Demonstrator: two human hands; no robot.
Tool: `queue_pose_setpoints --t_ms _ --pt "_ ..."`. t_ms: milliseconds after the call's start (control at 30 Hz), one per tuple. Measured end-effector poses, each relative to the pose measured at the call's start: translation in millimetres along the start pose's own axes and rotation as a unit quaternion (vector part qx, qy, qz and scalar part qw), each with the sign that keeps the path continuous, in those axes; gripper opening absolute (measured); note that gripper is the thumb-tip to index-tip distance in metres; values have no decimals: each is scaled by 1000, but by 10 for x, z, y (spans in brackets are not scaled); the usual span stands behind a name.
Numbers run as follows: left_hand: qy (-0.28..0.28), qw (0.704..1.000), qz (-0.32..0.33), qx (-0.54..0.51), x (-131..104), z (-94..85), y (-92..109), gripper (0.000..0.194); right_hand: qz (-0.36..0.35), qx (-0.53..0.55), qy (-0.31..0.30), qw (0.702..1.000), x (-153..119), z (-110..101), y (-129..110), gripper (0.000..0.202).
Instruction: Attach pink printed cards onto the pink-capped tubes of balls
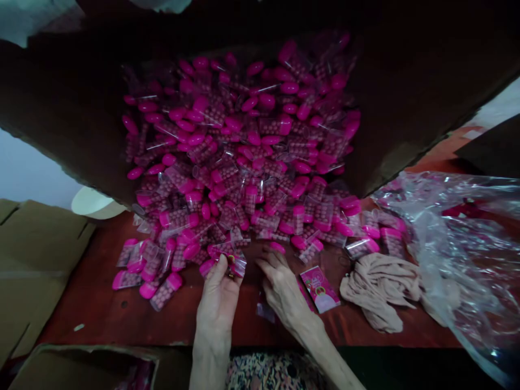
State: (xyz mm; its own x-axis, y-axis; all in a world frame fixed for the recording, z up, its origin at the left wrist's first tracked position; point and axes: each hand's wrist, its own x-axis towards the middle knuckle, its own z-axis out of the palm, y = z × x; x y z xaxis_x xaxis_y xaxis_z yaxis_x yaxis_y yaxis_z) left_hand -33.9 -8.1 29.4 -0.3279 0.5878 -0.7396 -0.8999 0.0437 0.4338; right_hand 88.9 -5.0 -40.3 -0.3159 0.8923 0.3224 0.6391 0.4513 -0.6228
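Note:
My left hand (219, 287) is closed on a small clear packet (238, 264) with something pink and gold in it, held up over the near edge of the pile. To its right, my right hand (280, 284) is low over the red table, fingers bent and pointing at the pile; whether its fingertips hold anything is hidden. Beyond both hands spreads a large heap of clear containers with pink caps (252, 195), filled with small pink balls. Pink printed cards (320, 290) lie just right of my right hand. A bit of clear film (266, 311) is under that hand.
A large dark cardboard box (73, 108) opens toward me around the heap. A beige cloth (382, 290) and clear plastic sheeting (459, 249) lie right. A white bowl (97, 205) and cardboard (36, 260) are left; an open box (93, 355) sits below the edge of the table (101, 319).

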Motion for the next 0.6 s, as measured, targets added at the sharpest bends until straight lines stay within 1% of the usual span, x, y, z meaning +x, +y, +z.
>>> queue_pose_setpoints --t_ms 67,167,233,300,333,400,467,533,600 --pt "-2 1000 -5 -2 1 -19 8 31 16 -10 14 1000 -6 -28 -10 31" --pt "1 1000 -7 -8 17 -50 6 29 77 -62 59 993 0 -45 -20 22" --pt "-2 1000 -9 -14 28 -72 0 28 123 -133 70 981 12 -53 -29 25" --pt "-10 1000 -13 -17 28 -96 -3 26 167 -199 63 964 20 -71 -45 33" --pt "-16 1000 -15 -18 23 -110 -2 26 185 -219 57 956 20 -84 -53 38" --pt "-26 999 -18 -21 3 -140 4 25 209 -224 44 951 4 -114 -63 43" --pt "-35 999 -19 -23 -21 -167 12 24 211 -200 36 956 -30 -140 -60 40" --pt "-42 999 -18 -23 -41 -183 17 24 191 -165 36 967 -71 -150 -48 36" --pt "-51 998 -16 -21 -57 -187 15 24 167 -137 40 976 -101 -138 -42 39"
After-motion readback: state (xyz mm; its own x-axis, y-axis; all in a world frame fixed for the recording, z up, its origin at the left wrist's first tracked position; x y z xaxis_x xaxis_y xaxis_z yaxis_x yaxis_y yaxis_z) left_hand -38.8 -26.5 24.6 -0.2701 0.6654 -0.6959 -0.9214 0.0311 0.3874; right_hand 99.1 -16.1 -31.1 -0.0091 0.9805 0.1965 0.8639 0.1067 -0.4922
